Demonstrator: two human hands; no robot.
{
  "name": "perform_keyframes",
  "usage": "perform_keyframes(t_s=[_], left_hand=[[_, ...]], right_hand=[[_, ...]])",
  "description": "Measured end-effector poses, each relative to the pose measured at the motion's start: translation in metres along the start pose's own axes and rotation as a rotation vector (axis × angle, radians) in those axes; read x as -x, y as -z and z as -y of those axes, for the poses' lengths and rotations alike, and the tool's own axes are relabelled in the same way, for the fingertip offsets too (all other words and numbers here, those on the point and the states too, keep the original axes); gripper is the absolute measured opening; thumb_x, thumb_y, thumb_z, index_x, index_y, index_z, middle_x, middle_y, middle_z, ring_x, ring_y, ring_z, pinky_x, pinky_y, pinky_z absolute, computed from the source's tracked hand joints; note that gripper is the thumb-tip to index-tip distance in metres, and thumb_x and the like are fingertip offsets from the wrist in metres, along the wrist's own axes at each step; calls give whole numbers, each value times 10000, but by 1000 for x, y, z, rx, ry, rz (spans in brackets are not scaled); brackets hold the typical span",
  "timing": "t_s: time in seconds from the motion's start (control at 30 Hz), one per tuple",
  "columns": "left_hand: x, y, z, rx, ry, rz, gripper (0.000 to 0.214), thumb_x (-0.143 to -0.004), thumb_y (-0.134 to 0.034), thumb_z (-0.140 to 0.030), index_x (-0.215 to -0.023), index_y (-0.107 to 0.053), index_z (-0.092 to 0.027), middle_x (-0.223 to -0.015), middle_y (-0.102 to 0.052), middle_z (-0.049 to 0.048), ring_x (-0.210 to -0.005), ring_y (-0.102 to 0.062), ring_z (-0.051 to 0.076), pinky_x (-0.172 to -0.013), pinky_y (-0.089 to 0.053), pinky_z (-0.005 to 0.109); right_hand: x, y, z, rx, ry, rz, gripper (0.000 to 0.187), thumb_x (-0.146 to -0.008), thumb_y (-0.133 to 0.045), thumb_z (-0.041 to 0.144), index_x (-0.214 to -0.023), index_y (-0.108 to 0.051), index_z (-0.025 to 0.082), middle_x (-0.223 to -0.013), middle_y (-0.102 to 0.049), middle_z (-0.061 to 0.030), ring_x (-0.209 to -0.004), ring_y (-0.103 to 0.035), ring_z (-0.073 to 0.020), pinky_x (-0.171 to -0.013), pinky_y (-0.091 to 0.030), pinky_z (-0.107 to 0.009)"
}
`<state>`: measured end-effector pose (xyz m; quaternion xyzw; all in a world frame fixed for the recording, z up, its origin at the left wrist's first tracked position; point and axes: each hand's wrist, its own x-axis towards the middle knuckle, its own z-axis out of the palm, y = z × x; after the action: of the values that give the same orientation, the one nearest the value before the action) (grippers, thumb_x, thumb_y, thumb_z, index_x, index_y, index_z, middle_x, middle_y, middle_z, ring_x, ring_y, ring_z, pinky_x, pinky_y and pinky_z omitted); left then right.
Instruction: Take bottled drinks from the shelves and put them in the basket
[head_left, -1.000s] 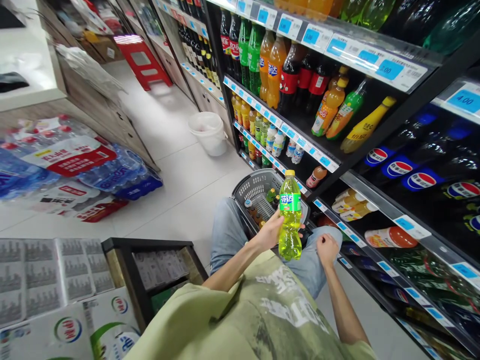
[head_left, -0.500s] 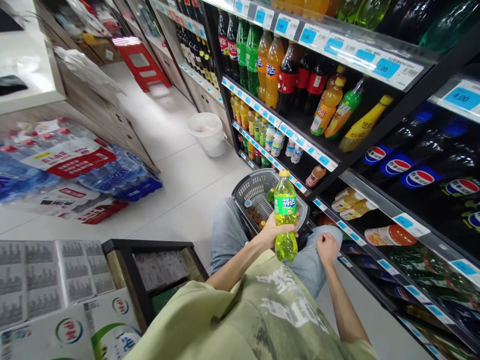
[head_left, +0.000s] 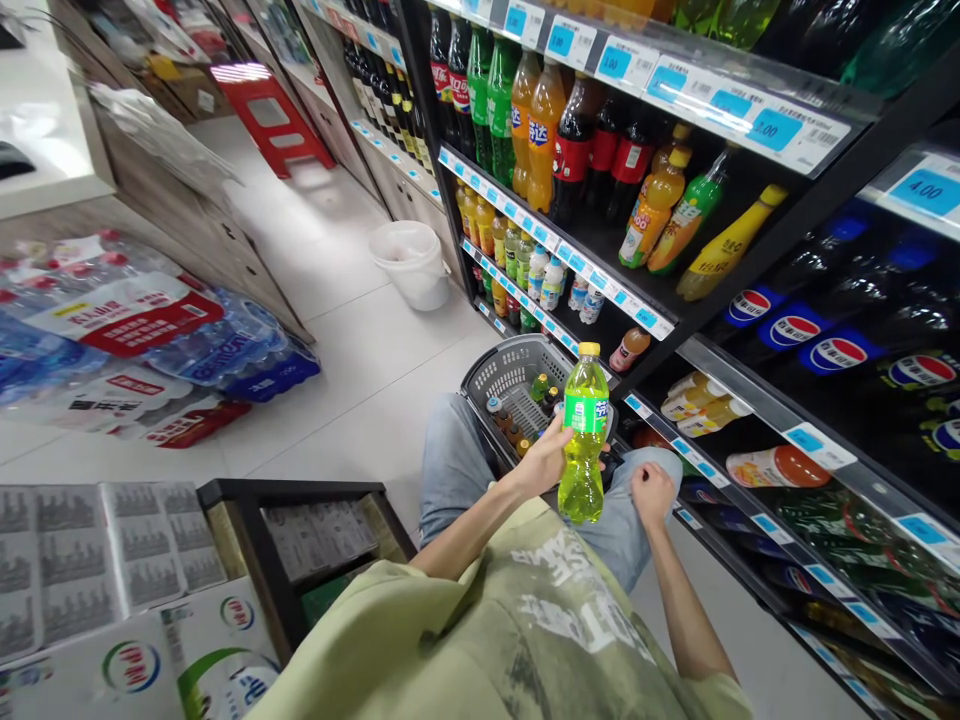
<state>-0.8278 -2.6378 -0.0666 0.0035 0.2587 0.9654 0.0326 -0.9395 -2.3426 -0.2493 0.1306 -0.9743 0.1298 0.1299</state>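
My left hand [head_left: 545, 462] is wrapped round the middle of a soda bottle [head_left: 583, 475] filled with yellow-green drink. It stands nearly upright above my lap, with a yellow cap and a green label; my fingers behind it are mostly hidden. My right hand [head_left: 653, 492] rests on my knee with its fingers curled in, and nothing shows in it. Beyond the held bottle, between my knees and the shelf, a grey shopping basket [head_left: 480, 372] holds several small bottles along its sides. The held bottle covers part of the basket.
Drink shelves [head_left: 645, 318] with price tags rise close on my right. A white bucket [head_left: 411, 265] stands on the floor ahead, with a red folding stool [head_left: 274, 120] farther back. Shrink-wrapped bottle packs [head_left: 157, 330] lie at left; milk cartons [head_left: 131, 665] are stacked at lower left.
The bottle has shifted slightly right in my left hand and turned, so its label's lettering now faces more to the right. My right hand stays on the knee.
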Motion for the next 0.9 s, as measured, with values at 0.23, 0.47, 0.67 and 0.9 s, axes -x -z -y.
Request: perform_keyframes(t_s=[0.23, 0.47, 0.67, 0.9], left_hand=[[0, 1, -1, 20, -4, -27, 859, -876, -841, -537, -1608, -456, -304, -1438, -697, 131, -1208, -738, 341, -1013, -607, 503], [0, -2, -5, 83, 10, -15, 768, -918, -770, -505, -1594, -480, -285, -1429, -705, 136, -1229, -729, 355, -1050, -590, 545], [-1, -4, -6, 0, -27, -70, 840, -814, -890, -537, -1523, -527, -270, -1383, -720, 126, -1208, -736, 340, -1044, -596, 517], [-5, -1, -3, -147, -220, -171, 886, -627, -1033, -445, -1374, -608, -232, -1394, -697, 114, -1249, -697, 302, -1056, -565, 399]], right_hand=[[-1, 1, 1, 4, 3, -7, 316, -903, -417, 274, -638, -571, 199, -758, -703, -96, -718, -516, -196, -745, -293, -347], [-1, 1, 1, 7, -5, -3, 321, -901, -412, 267, -631, -573, 203, -752, -694, -98, -726, -510, -203, -747, -298, -346], [-1, 2, 2, 7, -12, 5, 309, -896, -415, 262, -638, -575, 203, -768, -698, -96, -745, -511, -204, -758, -307, -340], [-1, 4, 4, 6, -15, 13, 310, -888, -410, 267, -630, -571, 205, -759, -698, -99, -741, -509, -204, -755, -310, -344]])
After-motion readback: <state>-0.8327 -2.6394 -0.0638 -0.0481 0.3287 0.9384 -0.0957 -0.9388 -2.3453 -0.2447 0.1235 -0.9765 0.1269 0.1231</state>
